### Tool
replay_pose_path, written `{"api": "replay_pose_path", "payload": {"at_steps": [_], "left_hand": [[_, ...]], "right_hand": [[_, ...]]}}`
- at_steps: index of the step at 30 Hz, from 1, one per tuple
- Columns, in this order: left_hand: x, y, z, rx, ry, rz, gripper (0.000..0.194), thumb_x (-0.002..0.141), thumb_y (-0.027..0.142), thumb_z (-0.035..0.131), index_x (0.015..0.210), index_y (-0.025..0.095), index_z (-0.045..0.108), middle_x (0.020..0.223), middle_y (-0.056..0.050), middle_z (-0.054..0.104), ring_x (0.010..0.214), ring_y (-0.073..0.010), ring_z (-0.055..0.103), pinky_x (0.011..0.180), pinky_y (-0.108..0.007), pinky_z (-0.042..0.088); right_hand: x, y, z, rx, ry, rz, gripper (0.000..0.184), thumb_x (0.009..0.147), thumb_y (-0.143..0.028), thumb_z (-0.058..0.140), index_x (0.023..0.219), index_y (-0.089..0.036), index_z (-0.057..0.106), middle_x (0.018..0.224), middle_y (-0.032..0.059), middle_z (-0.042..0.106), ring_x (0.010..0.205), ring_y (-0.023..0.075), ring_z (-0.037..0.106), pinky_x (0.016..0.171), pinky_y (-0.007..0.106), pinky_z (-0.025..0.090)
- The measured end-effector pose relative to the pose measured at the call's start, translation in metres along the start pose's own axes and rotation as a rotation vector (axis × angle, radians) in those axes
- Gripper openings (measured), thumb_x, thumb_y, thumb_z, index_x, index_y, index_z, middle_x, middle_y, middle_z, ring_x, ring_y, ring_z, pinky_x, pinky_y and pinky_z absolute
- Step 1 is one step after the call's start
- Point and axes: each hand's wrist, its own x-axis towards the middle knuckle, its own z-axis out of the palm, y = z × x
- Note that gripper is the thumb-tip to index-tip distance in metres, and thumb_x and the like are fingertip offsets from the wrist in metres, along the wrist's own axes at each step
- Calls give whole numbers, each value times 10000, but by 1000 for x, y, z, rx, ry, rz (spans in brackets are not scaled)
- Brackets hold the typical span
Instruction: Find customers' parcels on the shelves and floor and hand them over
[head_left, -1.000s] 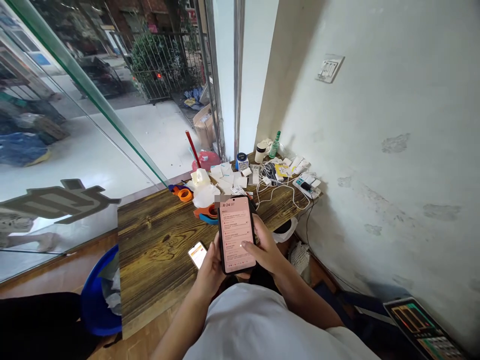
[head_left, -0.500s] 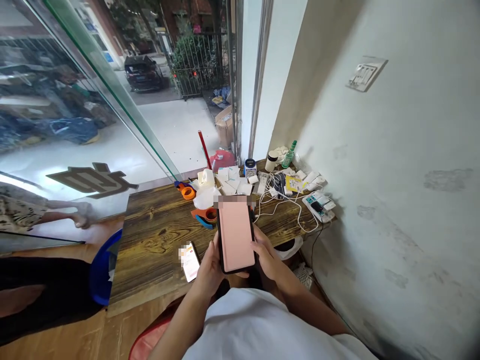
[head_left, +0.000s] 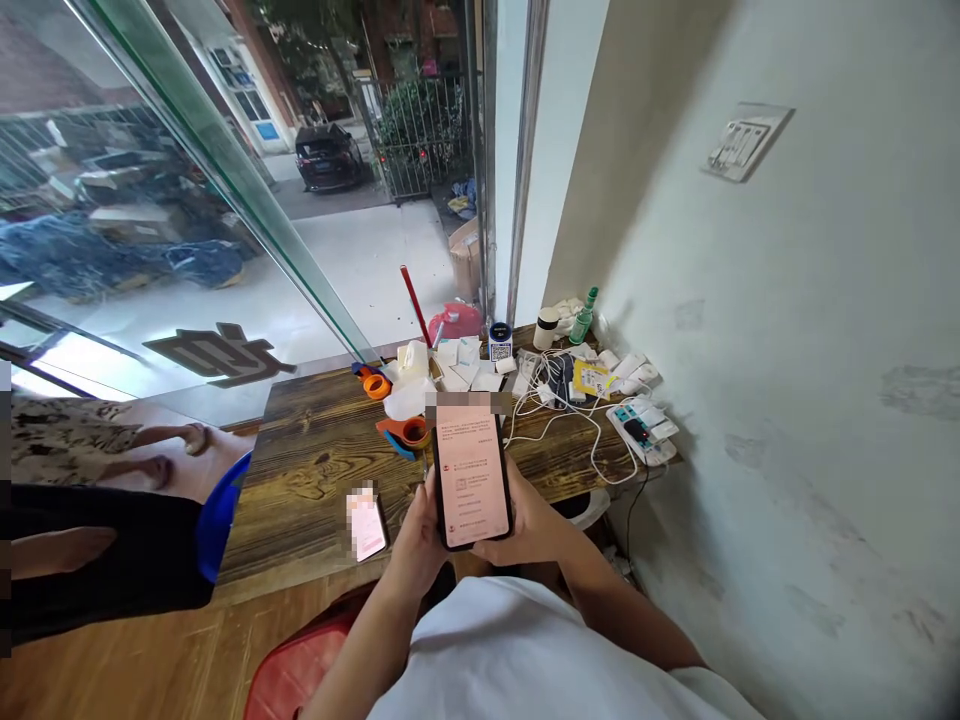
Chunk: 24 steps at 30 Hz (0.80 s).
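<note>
Between my two hands a black-edged smartphone (head_left: 474,475) is held upright over the front of the wooden table (head_left: 300,470). Its lit pinkish screen carries lines of text too small to read, and its top edge is blurred out. My left hand (head_left: 418,535) is closed round the left edge. My right hand (head_left: 525,520) grips the lower right side, with the thumb along the bottom. A second phone (head_left: 369,528) with a lit screen lies on the table left of my left hand. Beyond the held phone sits an orange and blue tape dispenser (head_left: 405,432).
White cables (head_left: 551,425), papers (head_left: 457,362), a power strip (head_left: 641,430), a green bottle (head_left: 583,318) and a white jar (head_left: 546,328) crowd the table's back and right. A blue bin (head_left: 217,530) and another person's bare arm (head_left: 64,550) are at the left. Glass borders the back.
The held phone's screen has gone from a plain pink page to one with text. My right thumb has moved down to the screen's bottom edge. The view has shifted slightly.
</note>
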Motion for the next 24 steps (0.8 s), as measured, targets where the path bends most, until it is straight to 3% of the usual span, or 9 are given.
{"api": "replay_pose_path", "payload": {"at_steps": [5,11,16,20,24], "left_hand": [[-3,-8,11,-25,21,11,501,919,562,463,1348,323,564,1501,37,455,1492,-205,129,1228,-383,79],[-7,-14,15,-17,38,19,484,922,542,476,1359,349,552,1503,57,449,1488,-204,148,1213,-381,187],[-9,-15,20,-35,29,49,501,891,586,503,1303,324,612,1467,41,498,1481,-211,181,1218,-371,163],[-12,-14,25,-26,54,50,515,894,555,518,1338,303,582,1463,10,505,1483,-228,170,1206,-389,208],[-15,-13,28,-15,24,49,568,913,551,485,1424,304,480,1432,-32,537,1431,-281,314,1139,-464,348]], "right_hand": [[-8,-2,-9,-23,-3,-11,924,617,-191,816,1386,-259,308,1378,125,501,1330,310,439,1075,510,400],[-13,-6,-12,-27,-22,-24,934,612,-149,792,1392,-259,290,1405,124,482,1332,306,436,1097,517,370],[-17,-7,-15,-35,-31,-28,929,627,-183,806,1393,-260,286,1417,124,466,1336,305,430,1103,516,363],[-22,-3,-17,6,-52,7,843,738,-328,779,1410,-259,275,1371,121,499,1282,295,482,1053,511,428],[-26,2,-17,51,-53,92,689,861,-427,660,1419,-276,286,1248,93,577,1160,266,569,948,472,522]]}}
